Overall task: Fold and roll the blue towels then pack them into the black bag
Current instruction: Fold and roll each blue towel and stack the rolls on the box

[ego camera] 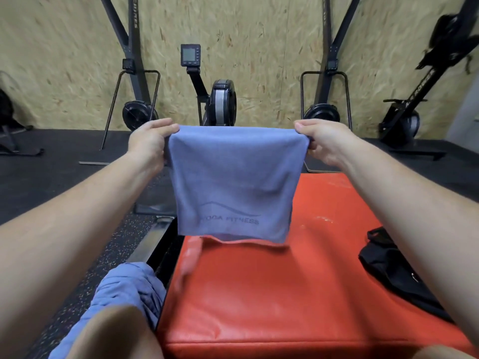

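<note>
A blue towel printed "YOGA FITNESS" hangs folded in the air above the red padded box. My left hand pinches its upper left corner and my right hand pinches its upper right corner, so the top edge is stretched level. A heap of more blue towel cloth lies over my left knee at the lower left. The black bag lies on the box at the right, partly hidden by my right forearm.
Rowing machines stand against the chipboard wall ahead, one directly behind the towel. Black rubber floor surrounds the box. A metal rail runs along the box's left side.
</note>
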